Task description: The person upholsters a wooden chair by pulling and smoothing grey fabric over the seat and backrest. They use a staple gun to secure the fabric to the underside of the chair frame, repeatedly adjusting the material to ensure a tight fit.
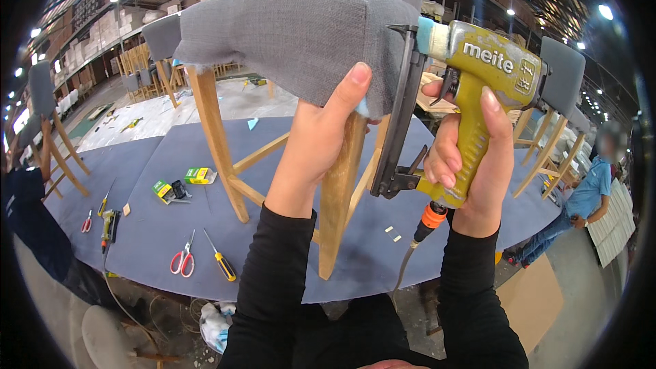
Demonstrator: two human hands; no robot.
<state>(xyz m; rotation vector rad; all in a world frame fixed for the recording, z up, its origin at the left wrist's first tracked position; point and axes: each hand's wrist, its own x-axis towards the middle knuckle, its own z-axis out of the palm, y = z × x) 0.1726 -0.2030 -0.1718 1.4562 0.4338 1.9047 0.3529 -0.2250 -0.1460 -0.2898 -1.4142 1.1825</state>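
A chair with a grey upholstered seat (294,34) and wooden legs stands in front of me on the table. My left hand (307,140) grips the seat's lower edge beside the near leg (338,212). Its thumb presses on the grey fabric, while most of its fingers are hidden under the seat. In my right hand (488,164) is a yellow-green pneumatic staple gun (471,123), the hand wrapped round its handle. The gun's black magazine (396,116) runs along the seat's right corner; whether it touches the fabric I cannot tell. An orange fitting (433,216) joins the air hose below.
On the blue-grey table cover (164,225) lie red-handled scissors (183,260), a yellow screwdriver (222,263), small green-yellow boxes (199,175) and another staple gun (108,225). A person in blue (588,191) stands at right; another person's dark sleeve (31,212) shows at left. More chairs (557,102) stand around.
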